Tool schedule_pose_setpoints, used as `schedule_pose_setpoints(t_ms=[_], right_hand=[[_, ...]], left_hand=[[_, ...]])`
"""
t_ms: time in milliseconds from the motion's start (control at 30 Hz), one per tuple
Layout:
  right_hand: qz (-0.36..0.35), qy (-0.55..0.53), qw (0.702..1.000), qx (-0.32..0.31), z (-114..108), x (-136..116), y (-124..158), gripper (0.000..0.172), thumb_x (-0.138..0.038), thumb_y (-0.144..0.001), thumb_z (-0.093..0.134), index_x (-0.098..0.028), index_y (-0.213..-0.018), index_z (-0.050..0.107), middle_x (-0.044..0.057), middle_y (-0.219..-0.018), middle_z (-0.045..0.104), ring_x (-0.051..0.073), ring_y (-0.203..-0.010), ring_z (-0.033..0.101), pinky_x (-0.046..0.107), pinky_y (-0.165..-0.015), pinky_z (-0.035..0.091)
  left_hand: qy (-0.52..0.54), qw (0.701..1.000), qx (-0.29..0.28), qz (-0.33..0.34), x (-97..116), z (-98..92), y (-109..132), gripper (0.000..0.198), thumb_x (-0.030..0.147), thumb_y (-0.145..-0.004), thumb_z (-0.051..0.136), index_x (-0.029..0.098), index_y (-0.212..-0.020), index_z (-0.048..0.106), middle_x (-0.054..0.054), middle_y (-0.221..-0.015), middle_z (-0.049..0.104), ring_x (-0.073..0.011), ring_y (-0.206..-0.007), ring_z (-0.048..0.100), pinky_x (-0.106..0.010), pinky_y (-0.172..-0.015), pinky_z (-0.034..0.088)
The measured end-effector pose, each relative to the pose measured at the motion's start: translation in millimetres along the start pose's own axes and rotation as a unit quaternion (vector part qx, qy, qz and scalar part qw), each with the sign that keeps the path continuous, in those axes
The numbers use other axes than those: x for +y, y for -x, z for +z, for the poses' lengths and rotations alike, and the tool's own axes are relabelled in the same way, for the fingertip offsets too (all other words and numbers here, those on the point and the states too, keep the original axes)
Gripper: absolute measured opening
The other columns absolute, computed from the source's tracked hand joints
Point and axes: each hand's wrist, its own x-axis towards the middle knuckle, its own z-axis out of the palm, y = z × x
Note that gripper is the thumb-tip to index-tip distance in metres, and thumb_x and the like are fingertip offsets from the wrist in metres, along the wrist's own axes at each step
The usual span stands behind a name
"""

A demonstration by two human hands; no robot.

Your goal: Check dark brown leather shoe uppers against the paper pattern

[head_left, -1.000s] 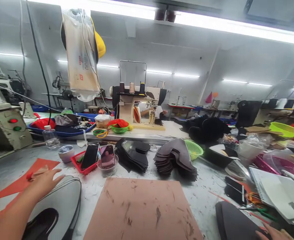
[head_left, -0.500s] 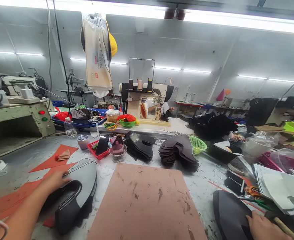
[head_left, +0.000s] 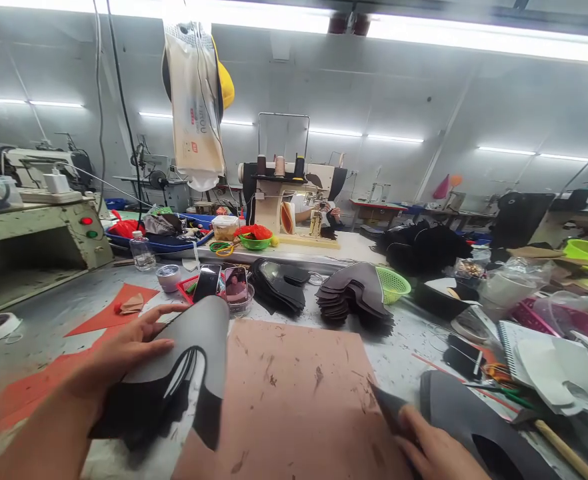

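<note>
My left hand (head_left: pixel 124 347) grips a stack of grey and black shoe upper pieces (head_left: pixel 184 363) and holds it lifted at the left edge of the pinkish-brown work board (head_left: pixel 299 393). My right hand (head_left: pixel 437 450), at the bottom right, pinches the corner of a dark grey shoe upper piece (head_left: pixel 454 417) that lies partly on the board's right edge. Its fingers are closed on that piece.
Two stacks of dark cut pieces (head_left: pixel 279 287) (head_left: pixel 354 300), a green basket (head_left: pixel 394 285), two phones in a red tray (head_left: pixel 209 283) and a small cup stand behind the board. Red sheets (head_left: pixel 109 313) lie left. Clutter and a notebook (head_left: pixel 549 360) fill the right; sewing machine (head_left: pixel 294 200) behind.
My left hand has lifted the stack of upper pieces off the table and carried it right to the board. My right hand has slid the dark piece left toward the board.
</note>
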Motion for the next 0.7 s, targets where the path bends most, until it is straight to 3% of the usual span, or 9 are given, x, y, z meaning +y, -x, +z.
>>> schedule_pose_setpoints(t_ms=[67, 167, 267, 333, 433, 500, 600, 700], right_hand=[[-0.032, -0.078, 0.996, 0.022, -10.1, -18.5, -0.3, 0.010, -0.031, -0.075, 0.041, -0.027, -0.073, 0.051, 0.001, -0.071, 0.068, 0.019, -0.064, 0.065, 0.024, -0.053, 0.047], [-0.023, -0.073, 0.986, 0.146, -25.4, -27.4, -1.3, 0.022, -0.041, -0.077, 0.040, -0.026, -0.085, 0.054, 0.001, -0.071, 0.068, 0.021, -0.066, 0.065, 0.025, -0.053, 0.049], [-0.046, -0.003, 0.960, 0.277, -38.5, -25.5, -0.8, 0.037, -0.044, -0.081, 0.037, -0.024, -0.108, 0.051, 0.003, -0.077, 0.069, 0.022, -0.067, 0.066, 0.027, -0.050, 0.050], [-0.107, 0.026, 0.941, 0.320, -46.3, -27.0, -0.7, 0.036, -0.040, -0.083, 0.037, -0.025, -0.113, 0.050, 0.003, -0.085, 0.069, 0.020, -0.072, 0.066, 0.027, -0.055, 0.052], [-0.206, 0.056, 0.921, 0.327, -53.8, -39.1, -4.2, 0.028, -0.030, -0.085, 0.039, -0.025, -0.105, 0.057, 0.003, -0.091, 0.067, 0.018, -0.079, 0.065, 0.025, -0.066, 0.053], [-0.259, 0.068, 0.914, 0.306, -54.4, -52.9, -8.5, 0.028, -0.024, -0.084, 0.039, -0.022, -0.104, 0.059, 0.005, -0.094, 0.067, 0.017, -0.082, 0.064, 0.024, -0.067, 0.053], [-0.343, 0.060, 0.902, 0.255, -52.8, -78.7, -13.6, 0.032, -0.013, -0.082, 0.037, -0.018, -0.105, 0.059, 0.009, -0.099, 0.066, 0.016, -0.083, 0.064, 0.022, -0.068, 0.053], [-0.428, 0.011, 0.884, 0.189, -55.7, -103.2, -13.9, 0.036, -0.008, -0.081, 0.037, -0.019, -0.109, 0.057, 0.009, -0.103, 0.064, 0.016, -0.084, 0.063, 0.023, -0.071, 0.052]], left_hand=[[0.169, 0.978, -0.124, -0.011, 8.1, 34.5, -2.3, 0.079, 0.057, -0.061, 0.057, 0.024, -0.126, 0.026, -0.006, -0.090, 0.064, -0.0224, -0.070, 0.063, -0.031, -0.057, 0.049], [0.207, 0.963, -0.172, 0.001, 2.0, 101.0, -10.2, 0.078, 0.050, -0.062, 0.060, 0.020, -0.127, 0.028, -0.010, -0.097, 0.063, -0.0251, -0.081, 0.062, -0.035, -0.067, 0.050], [-0.007, 0.989, -0.140, 0.051, -12.7, 158.7, -10.1, 0.059, 0.040, -0.070, 0.054, 0.019, -0.123, 0.039, -0.014, -0.124, 0.049, -0.0282, -0.108, 0.049, -0.043, -0.090, 0.040], [-0.156, 0.968, -0.156, 0.120, -19.8, 181.9, -3.2, 0.053, 0.036, -0.073, 0.052, 0.022, -0.124, 0.041, -0.011, -0.138, 0.032, -0.0276, -0.125, 0.028, -0.046, -0.102, 0.023], [-0.261, 0.923, -0.230, 0.168, -22.2, 195.1, 10.7, 0.056, 0.043, -0.079, 0.043, 0.023, -0.130, 0.033, -0.009, -0.142, 0.020, -0.0265, -0.130, 0.010, -0.049, -0.105, 0.010], [-0.273, 0.916, -0.244, 0.161, -19.4, 196.2, 17.6, 0.061, 0.051, -0.080, 0.037, 0.021, -0.133, 0.027, -0.011, -0.142, 0.015, -0.0271, -0.130, 0.007, -0.050, -0.104, 0.008], [-0.241, 0.936, -0.215, 0.138, -13.0, 194.6, 20.8, 0.070, 0.056, -0.077, 0.040, 0.019, -0.134, 0.023, -0.013, -0.143, 0.005, -0.0293, -0.130, 0.000, -0.053, -0.103, 0.007], [-0.111, 0.968, -0.176, 0.141, -4.7, 187.2, 17.7, 0.079, 0.053, -0.073, 0.049, 0.018, -0.136, 0.016, -0.012, -0.144, 0.001, -0.0281, -0.130, -0.003, -0.051, -0.104, 0.008]])
